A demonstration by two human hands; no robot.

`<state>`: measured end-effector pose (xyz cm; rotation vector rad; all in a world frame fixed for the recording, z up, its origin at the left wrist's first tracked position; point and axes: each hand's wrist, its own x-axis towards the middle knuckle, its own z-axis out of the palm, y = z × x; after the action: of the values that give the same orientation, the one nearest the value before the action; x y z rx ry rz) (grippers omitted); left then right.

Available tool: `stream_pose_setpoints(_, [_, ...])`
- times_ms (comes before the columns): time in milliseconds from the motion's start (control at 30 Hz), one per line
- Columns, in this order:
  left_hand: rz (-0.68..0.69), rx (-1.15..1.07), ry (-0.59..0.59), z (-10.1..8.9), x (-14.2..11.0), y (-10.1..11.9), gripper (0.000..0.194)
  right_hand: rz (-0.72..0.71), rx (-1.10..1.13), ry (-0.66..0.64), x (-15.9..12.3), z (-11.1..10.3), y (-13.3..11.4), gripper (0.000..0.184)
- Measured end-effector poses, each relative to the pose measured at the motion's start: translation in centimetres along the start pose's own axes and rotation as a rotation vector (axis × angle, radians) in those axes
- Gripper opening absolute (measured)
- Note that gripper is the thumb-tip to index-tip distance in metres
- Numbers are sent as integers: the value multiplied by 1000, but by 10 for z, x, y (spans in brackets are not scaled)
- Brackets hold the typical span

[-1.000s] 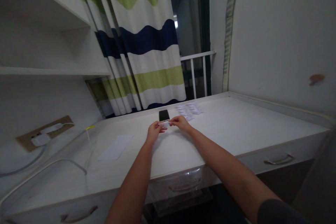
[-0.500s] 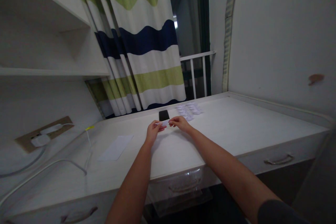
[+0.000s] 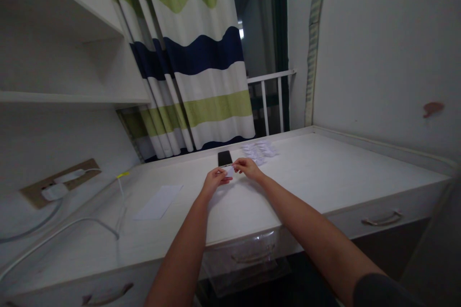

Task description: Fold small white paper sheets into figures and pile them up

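A small piece of white paper [image 3: 229,171] is held up between my two hands, above the white desk. My left hand [image 3: 213,182] grips its left side, fingers closed round it. At the paper's right end, the fingertips of my right hand [image 3: 246,168] pinch it. Just behind the hands a black phone [image 3: 225,158] lies flat. Several small folded white paper pieces [image 3: 260,151] lie in a cluster behind my right hand. Left of my left hand, a flat sheet of white paper [image 3: 159,202] rests on the desk.
The white desk [image 3: 306,172] has drawers with metal handles along its front. White cables [image 3: 86,220] run across its left side from plugs at a wall socket [image 3: 59,184]. A shelf [image 3: 72,98] juts out at upper left. A striped curtain [image 3: 212,81] hangs behind.
The paper between my hands has tilted, its right end now higher. My left hand has shifted slightly right and down, and my right hand slightly up.
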<state>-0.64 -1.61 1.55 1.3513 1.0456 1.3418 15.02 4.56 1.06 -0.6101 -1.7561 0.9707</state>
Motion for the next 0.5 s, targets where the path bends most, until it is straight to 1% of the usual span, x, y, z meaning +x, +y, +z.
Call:
stream_pose_setpoints(100, [-36,-17,-31,1,-1,1,30,-38,-26,22,0,1,0,14])
stream_pose_setpoints(167, [-52,-12,-47,2,-2,1,31,-37,-23,17,0,3,-1,14])
stream_pose_setpoints(333, [-67,35,-82,2,-2,-1,32,-9,37,-66,-3,6,-4,22])
stream_pose_setpoints(500, [-26,56,-45,3,-1,-2,33,-1,87,-86,-4,10,0,32])
